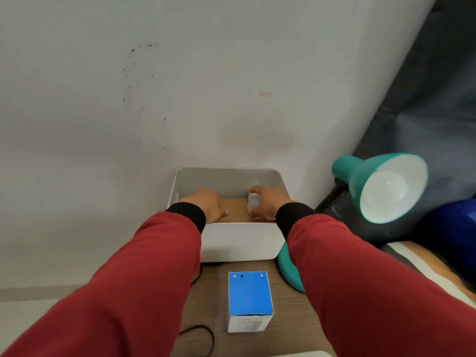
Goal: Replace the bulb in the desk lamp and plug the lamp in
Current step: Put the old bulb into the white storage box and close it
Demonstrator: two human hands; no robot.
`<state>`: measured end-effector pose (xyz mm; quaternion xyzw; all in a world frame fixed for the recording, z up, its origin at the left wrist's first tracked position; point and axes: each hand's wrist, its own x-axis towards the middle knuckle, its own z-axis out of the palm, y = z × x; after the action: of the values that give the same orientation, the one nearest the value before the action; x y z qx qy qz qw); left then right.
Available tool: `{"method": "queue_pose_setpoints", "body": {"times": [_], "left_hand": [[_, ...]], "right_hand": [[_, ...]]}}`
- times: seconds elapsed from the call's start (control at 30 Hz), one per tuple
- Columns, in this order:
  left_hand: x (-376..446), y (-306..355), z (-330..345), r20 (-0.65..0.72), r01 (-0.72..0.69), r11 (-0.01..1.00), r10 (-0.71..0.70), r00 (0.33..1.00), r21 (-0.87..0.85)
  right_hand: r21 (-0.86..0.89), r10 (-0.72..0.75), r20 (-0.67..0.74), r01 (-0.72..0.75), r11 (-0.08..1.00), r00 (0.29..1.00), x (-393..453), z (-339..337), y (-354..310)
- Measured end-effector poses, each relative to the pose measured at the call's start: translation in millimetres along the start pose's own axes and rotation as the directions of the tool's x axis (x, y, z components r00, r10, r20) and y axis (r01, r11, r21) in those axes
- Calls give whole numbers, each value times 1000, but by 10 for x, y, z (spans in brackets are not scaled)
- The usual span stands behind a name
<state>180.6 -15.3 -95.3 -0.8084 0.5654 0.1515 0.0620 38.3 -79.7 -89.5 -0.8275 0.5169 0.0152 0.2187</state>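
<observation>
a white bulb is lying inside the white bin, low against its right part, and the right hand is closing around it – the fingers are wrapping the glass, though i cannot tell how firm the hold is. the left hand is resting in the left part of the same bin with the fingers loosely together and flat, clamped on nothing. another bulb is sitting in the teal desk lamp, which is tilting toward the camera just right of the bin, its base touching the bin's corner. the blue bulb box is standing closed on the wooden table, near a black cord. the risk, as i judge it, is coming from the grip: glass is smooth, and lifting it over the bin wall could be knocking it or letting it slip – it would break. the right sleeve is also passing close over the lamp base and could be pushing it.
</observation>
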Motion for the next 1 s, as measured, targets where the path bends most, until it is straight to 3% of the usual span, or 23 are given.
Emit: {"method": "queue_pose_setpoints", "body": {"times": [0.47, 0.63, 0.77, 1.0], "left_hand": [[-769, -171, -610, -137, 17, 999, -12, 990, 33], [-1236, -294, -726, -165, 43, 999, -41, 985, 10], [-1657, -297, -639, -159, 44, 999, -45, 986, -7], [-2369, -80, 39, -98, 4, 1000, -6, 995, -18]], "right_hand": [[-365, -72, -9, 64, 929, 997, -601, -458, -378], [-386, -112, -21, 96, 917, 993, -948, -462, -509], [-286, -102, 4, 99, 953, 995, -1355, -385, -467], [-212, -54, -14, 50, 976, 998, -2274, -54, -55]]}}
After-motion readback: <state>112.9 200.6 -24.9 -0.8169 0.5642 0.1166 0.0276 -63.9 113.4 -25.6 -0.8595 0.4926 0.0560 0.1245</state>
